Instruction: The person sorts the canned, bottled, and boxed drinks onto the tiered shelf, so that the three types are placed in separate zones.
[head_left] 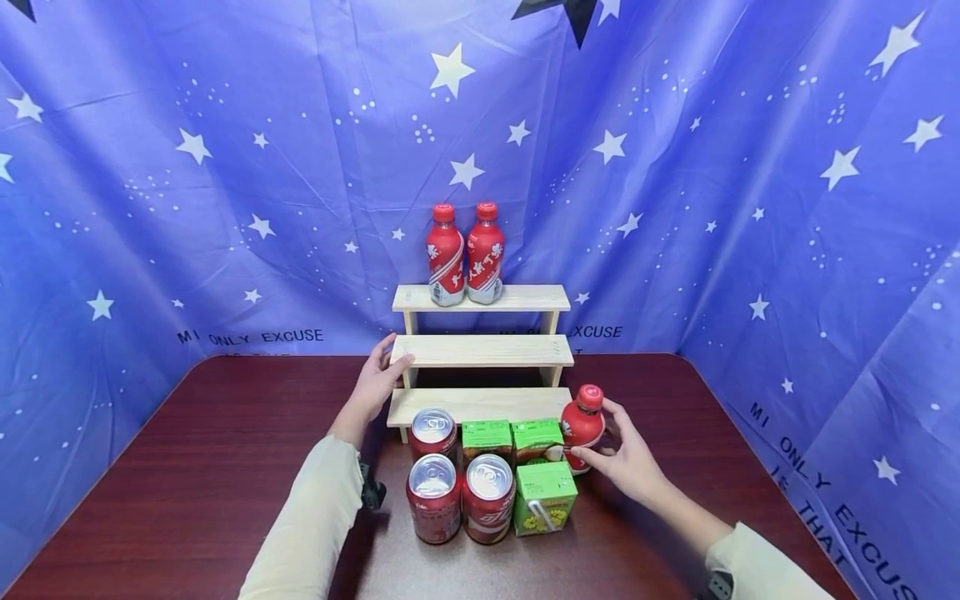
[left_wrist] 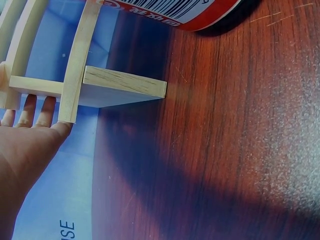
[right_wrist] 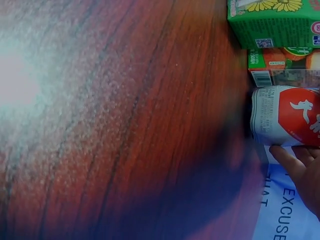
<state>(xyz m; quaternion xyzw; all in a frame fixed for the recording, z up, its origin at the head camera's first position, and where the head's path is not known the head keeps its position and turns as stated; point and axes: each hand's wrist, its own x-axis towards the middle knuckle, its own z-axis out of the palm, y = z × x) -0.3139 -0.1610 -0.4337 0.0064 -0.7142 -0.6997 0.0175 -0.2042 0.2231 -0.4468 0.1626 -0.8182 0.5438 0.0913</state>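
A pale wooden three-step display shelf (head_left: 480, 351) stands toward the back of the table. My left hand (head_left: 377, 381) grips the left end of its middle step, thumb on top; in the left wrist view its fingers (left_wrist: 47, 112) lie along the shelf's side. To the right of the lowest step, my right hand (head_left: 626, 454) holds a red plastic drink bottle (head_left: 583, 429) from its right side. The right wrist view shows the bottle's white lower part (right_wrist: 270, 115) with a fingertip against it. Two matching bottles (head_left: 446, 262) stand upright on the top step.
Before the shelf stand three red cola cans (head_left: 435, 504) and, right of them, several green drink cartons (head_left: 544, 500), one with a straw on its front. A blue star-printed curtain (head_left: 300, 167) hangs behind the dark red wooden table (head_left: 187, 475).
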